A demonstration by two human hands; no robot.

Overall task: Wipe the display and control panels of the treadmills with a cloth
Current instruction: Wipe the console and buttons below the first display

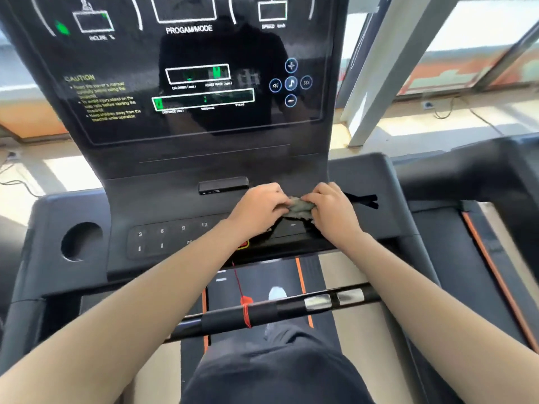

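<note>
Crumpled cloth [302,207] between left hand [259,204] and right hand [332,208], fingers [281,199] tight around it, seemingly above the control panel [163,237].

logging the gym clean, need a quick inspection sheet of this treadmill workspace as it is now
surface: dark control panel, number keys showing; glossy display above
job's things: grey cloth bunched over the panel
clutter: small black box on ledge; black strap on console
hands: left hand and right hand both pinch the cloth
cables: red safety cord tied on handlebar; cable by window
surroundings: windows; another treadmill deck at right
</note>
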